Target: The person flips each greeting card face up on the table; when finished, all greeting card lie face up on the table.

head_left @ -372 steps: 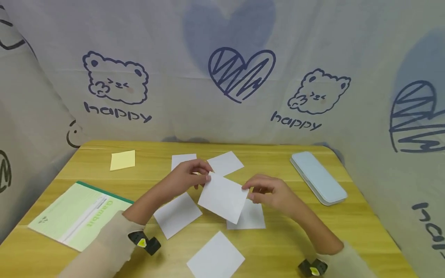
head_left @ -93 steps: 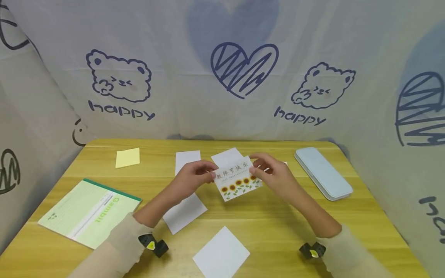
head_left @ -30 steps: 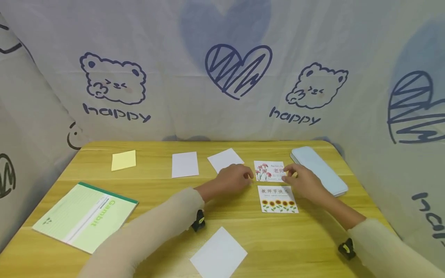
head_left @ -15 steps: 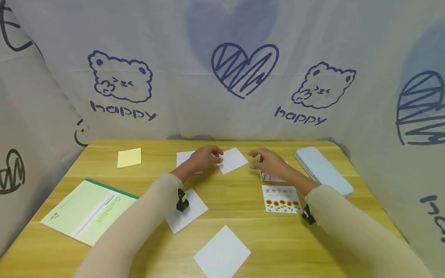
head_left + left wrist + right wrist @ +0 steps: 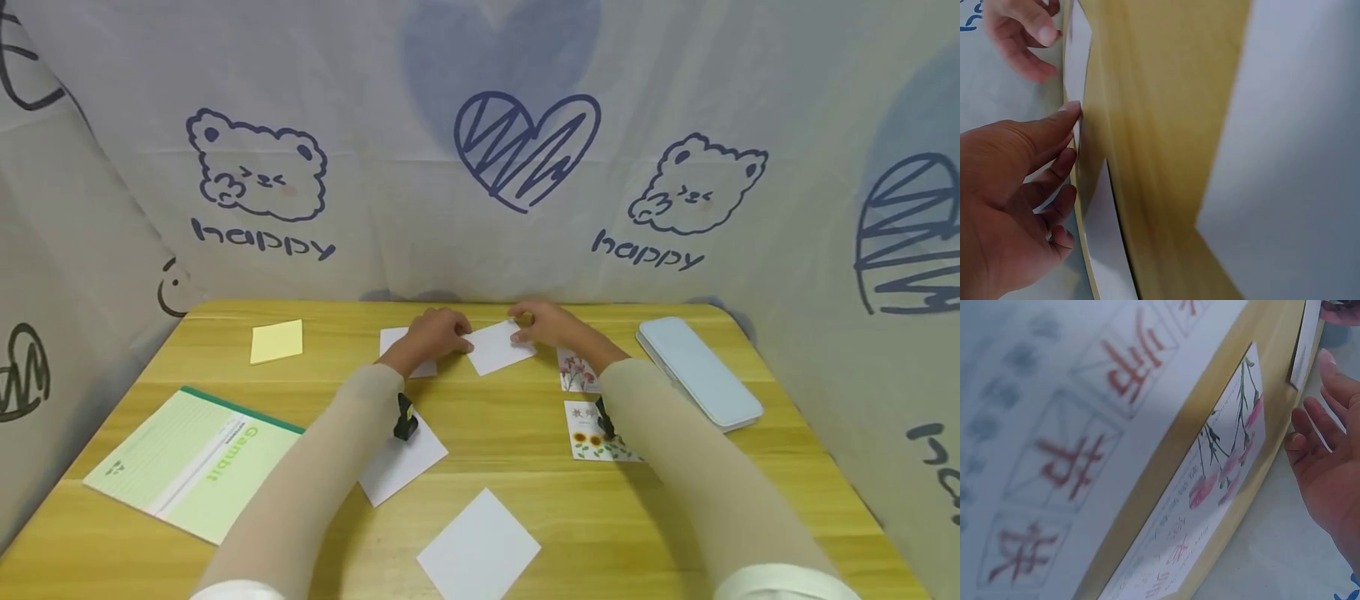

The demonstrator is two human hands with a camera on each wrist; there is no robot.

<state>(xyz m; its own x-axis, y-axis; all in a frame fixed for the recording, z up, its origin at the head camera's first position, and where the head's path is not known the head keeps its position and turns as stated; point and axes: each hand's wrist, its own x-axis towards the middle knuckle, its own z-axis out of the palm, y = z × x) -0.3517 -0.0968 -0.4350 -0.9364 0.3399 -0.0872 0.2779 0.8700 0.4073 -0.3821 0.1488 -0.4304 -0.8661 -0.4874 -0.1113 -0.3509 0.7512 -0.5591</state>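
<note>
Fingers at white card edges

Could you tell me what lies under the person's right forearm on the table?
Two printed cards lie under the right forearm: the pink flower card and the sunflower card. The sleeve covers the right part of each, so their full prints cannot be seen.
</note>
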